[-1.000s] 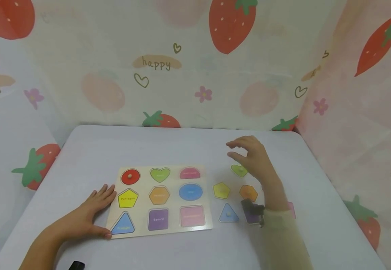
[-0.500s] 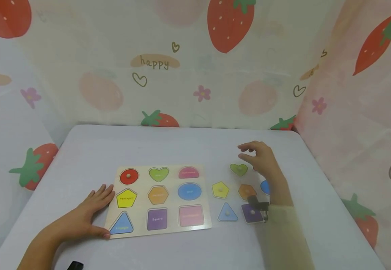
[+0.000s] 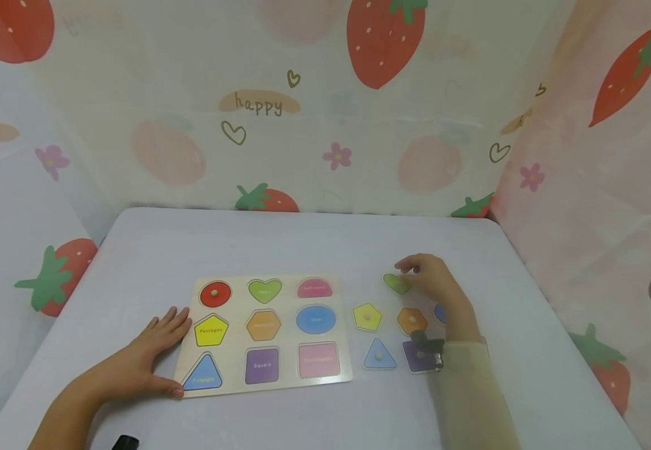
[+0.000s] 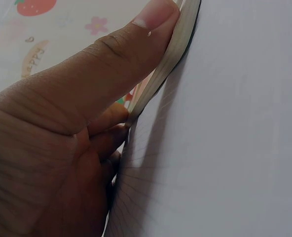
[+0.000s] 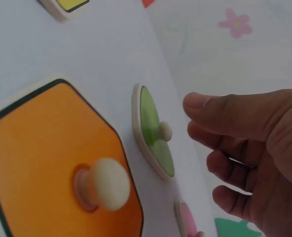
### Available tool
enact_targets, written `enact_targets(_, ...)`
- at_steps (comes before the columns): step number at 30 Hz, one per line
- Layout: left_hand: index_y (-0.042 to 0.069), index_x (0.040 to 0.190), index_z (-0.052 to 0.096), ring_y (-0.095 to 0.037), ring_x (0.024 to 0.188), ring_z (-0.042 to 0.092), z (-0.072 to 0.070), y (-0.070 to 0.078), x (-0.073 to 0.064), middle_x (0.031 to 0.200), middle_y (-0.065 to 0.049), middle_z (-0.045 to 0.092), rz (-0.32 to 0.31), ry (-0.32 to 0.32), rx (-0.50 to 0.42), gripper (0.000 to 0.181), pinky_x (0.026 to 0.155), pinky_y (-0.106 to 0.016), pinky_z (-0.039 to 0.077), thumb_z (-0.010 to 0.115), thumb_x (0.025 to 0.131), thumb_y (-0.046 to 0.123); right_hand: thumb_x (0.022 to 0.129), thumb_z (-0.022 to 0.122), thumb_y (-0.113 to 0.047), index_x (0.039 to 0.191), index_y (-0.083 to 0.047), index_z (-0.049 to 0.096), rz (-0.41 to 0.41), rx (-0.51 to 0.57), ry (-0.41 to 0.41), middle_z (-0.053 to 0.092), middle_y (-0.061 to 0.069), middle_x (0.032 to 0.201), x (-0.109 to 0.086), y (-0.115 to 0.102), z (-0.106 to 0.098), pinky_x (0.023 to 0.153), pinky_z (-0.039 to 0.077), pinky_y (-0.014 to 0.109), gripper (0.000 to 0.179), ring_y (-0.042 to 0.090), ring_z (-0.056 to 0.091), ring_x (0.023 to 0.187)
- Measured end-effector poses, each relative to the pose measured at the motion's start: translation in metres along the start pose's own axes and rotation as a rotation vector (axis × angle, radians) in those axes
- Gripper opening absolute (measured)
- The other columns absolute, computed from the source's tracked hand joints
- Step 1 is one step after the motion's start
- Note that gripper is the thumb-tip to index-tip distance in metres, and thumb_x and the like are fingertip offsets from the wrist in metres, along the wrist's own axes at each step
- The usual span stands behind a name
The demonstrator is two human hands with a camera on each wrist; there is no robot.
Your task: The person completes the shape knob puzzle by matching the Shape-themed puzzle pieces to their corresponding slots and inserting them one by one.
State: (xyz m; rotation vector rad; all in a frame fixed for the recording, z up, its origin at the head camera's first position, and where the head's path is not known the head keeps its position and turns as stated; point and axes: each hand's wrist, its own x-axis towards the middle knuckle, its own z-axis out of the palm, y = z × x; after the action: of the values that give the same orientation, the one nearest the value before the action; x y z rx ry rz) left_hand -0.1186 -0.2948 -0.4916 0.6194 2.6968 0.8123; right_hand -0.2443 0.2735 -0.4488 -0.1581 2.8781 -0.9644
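Observation:
My left hand lies at the left edge of the shape puzzle board, fingers extended along that side. In the left wrist view its thumb presses on the board's edge. My right hand hovers over the green heart piece right of the board. The right wrist view has the thumb and loosely bent fingers a short gap from the heart's wooden knob, holding nothing. A red circle piece with a knob sits in the board's upper left recess; the other recesses show printed shapes.
Right of the board lie a yellow pentagon, an orange hexagon, a blue triangle and a purple square. A blue piece is partly behind the right wrist. A black object lies at the front edge.
My right hand has moved rightward and then down toward the green heart, its fingers still parted from the knob. The left hand stays on the board's edge.

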Motion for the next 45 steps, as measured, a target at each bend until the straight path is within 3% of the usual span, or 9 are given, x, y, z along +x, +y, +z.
enact_targets(6, 0.007, 0.161, 0.032, -0.039, 0.158, 0.005, 0.001, -0.001, 0.0, 0.171, -0.014, 0.02, 0.003, 0.002, 0.003, 0.128, 0.11, -0.001, -0.016, 0.085, 0.062, 0.07, 0.091, 0.072, -0.017, 0.119, -0.011, 0.075, 0.054, -0.01, -0.036, 0.07, 0.011, 0.118, 0.0, 0.001, 0.004, 0.094, 0.05, 0.046, 0.029, 0.029, 0.059, 0.107)
enact_targets(13, 0.009, 0.161, 0.032, -0.039, 0.158, 0.005, -0.001, 0.001, 0.0, 0.171, -0.013, 0.019, -0.014, -0.003, -0.005, 0.127, 0.109, -0.001, -0.016, 0.085, 0.062, 0.069, 0.092, 0.071, -0.016, 0.117, -0.008, 0.075, 0.081, 0.015, -0.071, 0.069, 0.014, 0.127, -0.001, 0.002, 0.006, 0.103, 0.049, 0.052, 0.026, 0.033, 0.06, 0.118)
enact_targets(24, 0.009, 0.161, 0.032, -0.039, 0.159, 0.004, -0.001, 0.001, 0.0, 0.171, -0.012, 0.019, -0.019, -0.001, -0.006, 0.127, 0.109, -0.001, -0.017, 0.085, 0.062, 0.068, 0.093, 0.071, -0.016, 0.114, -0.009, 0.076, 0.091, 0.005, -0.079, 0.071, 0.014, 0.122, -0.001, 0.002, 0.005, 0.104, 0.049, 0.054, 0.022, 0.034, 0.062, 0.119)
enact_targets(32, 0.007, 0.161, 0.032, -0.04, 0.158, 0.005, 0.0, -0.001, 0.0, 0.171, -0.014, 0.02, -0.003, 0.001, -0.005, 0.127, 0.11, -0.001, -0.016, 0.085, 0.063, 0.069, 0.094, 0.072, -0.017, 0.112, -0.009, 0.076, 0.093, -0.039, -0.053, 0.072, 0.013, 0.119, 0.001, 0.0, 0.004, 0.103, 0.05, 0.052, 0.021, 0.034, 0.063, 0.116)
enact_targets(45, 0.009, 0.161, 0.032, -0.039, 0.158, 0.004, 0.0, 0.001, 0.0, 0.171, -0.012, 0.019, -0.03, -0.005, -0.011, 0.127, 0.109, -0.002, -0.017, 0.086, 0.062, 0.067, 0.092, 0.076, -0.02, 0.112, -0.01, 0.076, 0.077, -0.006, -0.003, 0.072, 0.01, 0.117, 0.0, -0.012, 0.0, 0.097, 0.052, 0.048, 0.022, 0.029, 0.062, 0.108)
